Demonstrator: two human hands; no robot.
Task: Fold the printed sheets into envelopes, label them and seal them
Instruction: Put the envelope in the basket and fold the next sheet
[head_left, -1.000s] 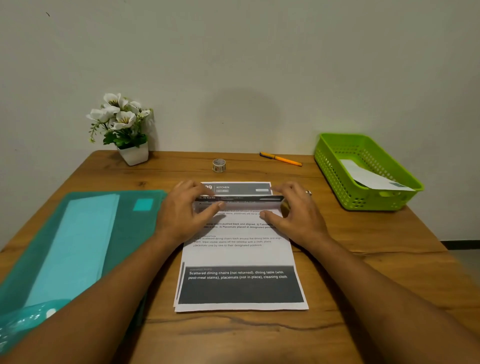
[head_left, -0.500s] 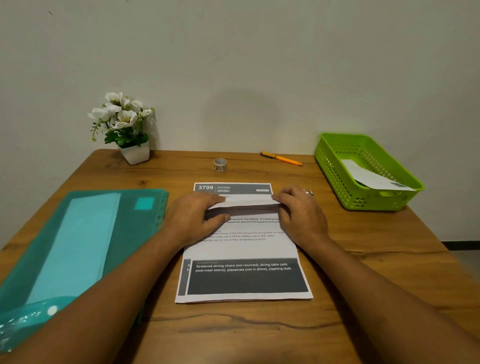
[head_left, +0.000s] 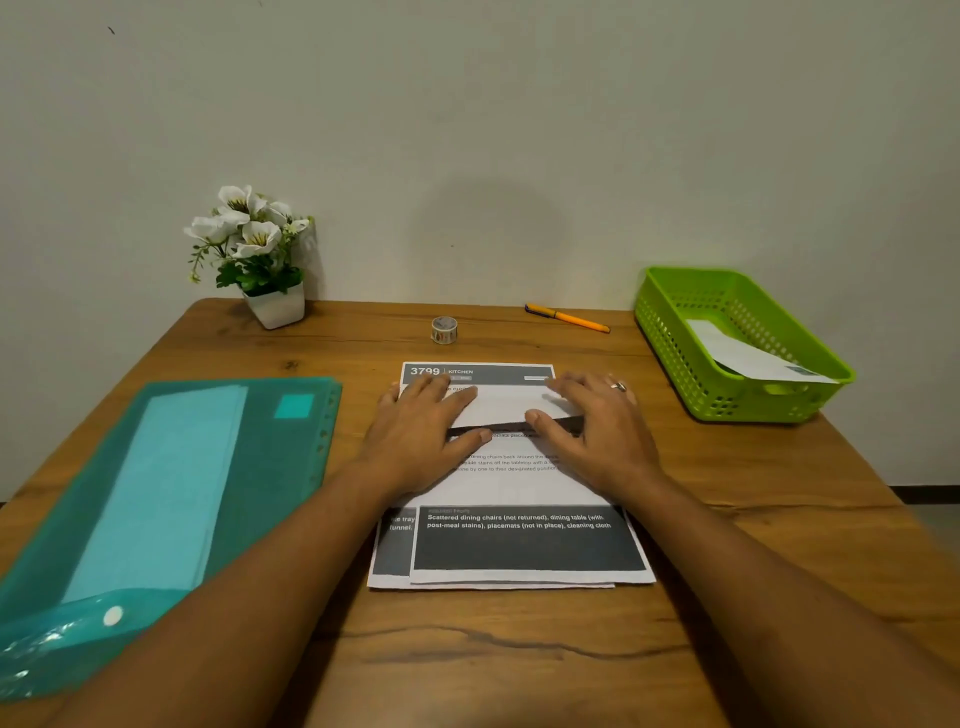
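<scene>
Top printed sheet (head_left: 519, 493) at the table's (head_left: 519, 649) centre, its far edge turned back toward the person as a white flap (head_left: 506, 408). The flap is held down by the left hand (head_left: 421, 441) and the right hand (head_left: 597, 436), both laid flat with fingers spread over it and thumbs set along its near edge; nothing is pinched.

Risk: the top sheet is seen to lie slightly askew on the lower sheet (head_left: 478, 373), so a slanted crease may be set if pressure is applied before the edges are squared. Paper on paper is judged slippery; the upper sheet may be pushed sideways by uneven pressing, and the flap may spring open if it is released too early.

Count: two hands; at least two printed sheets in the stack, though more beneath cannot be excluded; one folded paper (head_left: 748, 356) in one green basket (head_left: 670, 343); one tape roll (head_left: 444, 330); one orange pen (head_left: 569, 318); one teal folder (head_left: 270, 467); one potted plant (head_left: 260, 249).
</scene>
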